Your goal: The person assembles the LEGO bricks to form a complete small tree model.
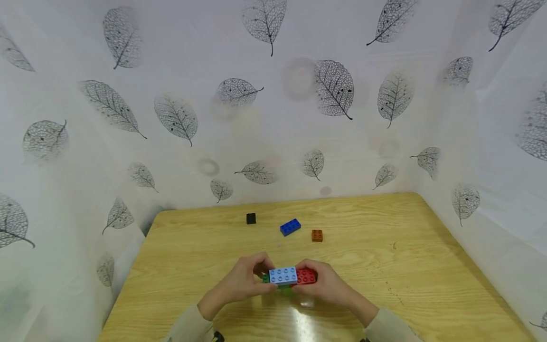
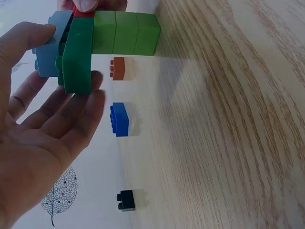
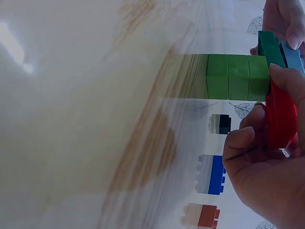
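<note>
While left fingers (image 2: 27, 38) pinch the light-blue brick (image 1: 283, 275), right fingers (image 3: 239, 138) grip the red (image 1: 305, 275).

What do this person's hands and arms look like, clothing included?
The left hand and right hand are bare, with no gloves or rings showing. The left sleeve and right sleeve are pale beige, ending short of the wrists. A small dark item beside the left sleeve is too cut off to identify.
</note>
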Tool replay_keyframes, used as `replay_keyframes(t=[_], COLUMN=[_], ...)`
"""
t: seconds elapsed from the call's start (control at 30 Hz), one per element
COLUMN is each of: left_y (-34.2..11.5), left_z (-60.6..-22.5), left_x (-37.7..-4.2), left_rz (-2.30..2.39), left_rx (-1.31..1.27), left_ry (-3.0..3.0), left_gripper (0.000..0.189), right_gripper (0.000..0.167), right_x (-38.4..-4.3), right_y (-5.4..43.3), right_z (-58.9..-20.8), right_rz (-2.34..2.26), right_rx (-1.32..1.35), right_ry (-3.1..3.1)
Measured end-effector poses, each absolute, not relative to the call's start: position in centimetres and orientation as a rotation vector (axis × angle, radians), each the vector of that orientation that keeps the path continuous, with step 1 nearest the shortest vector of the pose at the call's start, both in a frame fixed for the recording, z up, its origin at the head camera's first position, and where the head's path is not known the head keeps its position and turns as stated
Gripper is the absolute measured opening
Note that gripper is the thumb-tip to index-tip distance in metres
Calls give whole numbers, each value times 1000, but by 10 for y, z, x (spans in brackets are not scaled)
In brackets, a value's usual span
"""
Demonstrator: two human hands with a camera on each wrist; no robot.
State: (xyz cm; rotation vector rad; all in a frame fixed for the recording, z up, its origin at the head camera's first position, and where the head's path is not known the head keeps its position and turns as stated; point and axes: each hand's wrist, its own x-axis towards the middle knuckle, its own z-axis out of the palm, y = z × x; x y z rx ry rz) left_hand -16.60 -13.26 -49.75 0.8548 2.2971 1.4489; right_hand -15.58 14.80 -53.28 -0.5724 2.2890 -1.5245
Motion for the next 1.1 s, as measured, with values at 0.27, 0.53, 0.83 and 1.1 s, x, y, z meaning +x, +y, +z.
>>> replay_keyframes(t=[0.27, 0.53, 0.83, 1.1], left_y=[-134, -135, -135, -135], left_z=[-498, -500, -502, -502], left_x=[-167, -168, -170, -169], left_rz=[1443, 1459, 1467, 1489], left_rx=[788, 801, 819, 820], left_ry=[2236, 2196, 2187, 2166], left_gripper=[26, 26, 24, 24], right_gripper=[34, 50, 48, 41], right_x=[-155, -150, -148, -148], right_y=[148, 146, 143, 143], right_z=[-531, -528, -529, -524], right_rz=[-1536, -1541, -1545, -1554], right_rx=[-580, -600, -703, -652], right_ry=[2274, 2282, 2382, 2349])
